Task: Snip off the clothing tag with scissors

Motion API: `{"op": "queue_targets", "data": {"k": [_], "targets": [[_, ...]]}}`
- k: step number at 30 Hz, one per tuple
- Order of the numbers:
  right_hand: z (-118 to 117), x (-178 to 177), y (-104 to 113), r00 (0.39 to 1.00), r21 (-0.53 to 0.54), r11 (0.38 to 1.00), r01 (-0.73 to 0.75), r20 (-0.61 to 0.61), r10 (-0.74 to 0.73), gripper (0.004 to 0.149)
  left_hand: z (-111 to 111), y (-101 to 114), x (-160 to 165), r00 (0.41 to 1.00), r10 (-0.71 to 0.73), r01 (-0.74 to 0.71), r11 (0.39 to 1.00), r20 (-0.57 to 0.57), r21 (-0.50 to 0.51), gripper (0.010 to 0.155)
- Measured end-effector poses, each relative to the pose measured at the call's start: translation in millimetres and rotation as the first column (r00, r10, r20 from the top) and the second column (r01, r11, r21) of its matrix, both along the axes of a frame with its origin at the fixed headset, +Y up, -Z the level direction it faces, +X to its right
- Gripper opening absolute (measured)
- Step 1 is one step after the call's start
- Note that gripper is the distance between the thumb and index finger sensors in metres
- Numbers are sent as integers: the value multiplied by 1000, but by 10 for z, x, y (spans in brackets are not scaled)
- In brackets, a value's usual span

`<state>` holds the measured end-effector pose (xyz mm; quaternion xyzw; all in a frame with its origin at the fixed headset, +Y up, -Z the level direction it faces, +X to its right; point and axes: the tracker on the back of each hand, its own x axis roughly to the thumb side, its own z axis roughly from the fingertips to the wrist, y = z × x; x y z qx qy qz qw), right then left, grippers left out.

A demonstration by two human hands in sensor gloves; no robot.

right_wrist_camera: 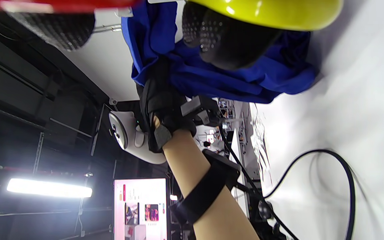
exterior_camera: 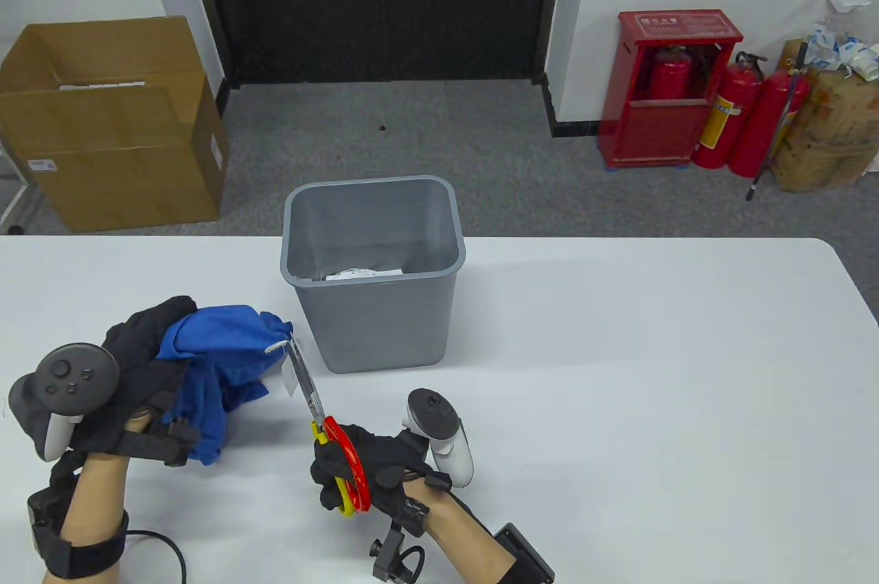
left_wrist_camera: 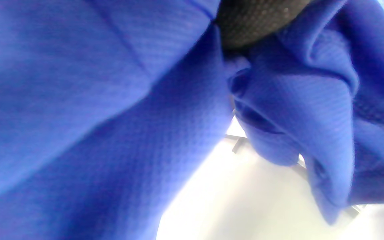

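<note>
1. The left hand (exterior_camera: 130, 398) grips a bunched blue garment (exterior_camera: 213, 371) at the near left of the white table (exterior_camera: 618, 371), its gloved fingers closed into the cloth and the bundle lifted above the tabletop
2. The right hand (exterior_camera: 374, 467) holds a pair of scissors (exterior_camera: 323, 426), its fingers through the red and yellow handle loops, which are drawn together
3. The steel blades run up and to the left from that hand, their tips at the white string loop where the garment's edge juts toward the bin
4. A small white clothing tag (exterior_camera: 290, 379) hangs from that loop just beside the blades; whether the blades touch the string cannot be told from the table view
5. A grey plastic bin (exterior_camera: 374, 275) stands on the table just behind the garment and scissors, with white paper scraps lying in its bottom
6. The left wrist view is filled almost wholly by folds of the blue garment (left_wrist_camera: 112, 116), with a dark gloved fingertip pressed into the cloth at the top edge
7. In the right wrist view the yellow loop of the scissors (right_wrist_camera: 265, 13) crosses the top, a gloved fingertip inside it, and beyond it the left hand (right_wrist_camera: 160, 103) clutches the blue garment (right_wrist_camera: 232, 76)
8. A black cable (right_wrist_camera: 332, 180) curves across the table near the left forearm
</note>
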<state>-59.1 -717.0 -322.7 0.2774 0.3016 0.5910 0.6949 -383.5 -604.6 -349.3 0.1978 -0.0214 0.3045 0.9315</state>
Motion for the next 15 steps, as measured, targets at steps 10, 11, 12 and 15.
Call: {"op": "queue_targets", "data": {"k": [10,11,12,15], "targets": [[-110,-76,22,999,51,999,11,50,-14,93,-4,-4,16,1000,-11,11,1000,22,-6,47],[-123,-85,18,998,63,998,-2,59,-2,93,-4,-5,20,1000,-13,13,1000,23,-7,47],[-128,-90,14,998,67,998,-6,64,2,93,-5,-5,22,1000,-15,15,1000,23,-7,47],[-141,-106,6,996,78,997,-4,84,-3,93,-10,-10,28,999,-24,24,1000,25,-11,47]]}}
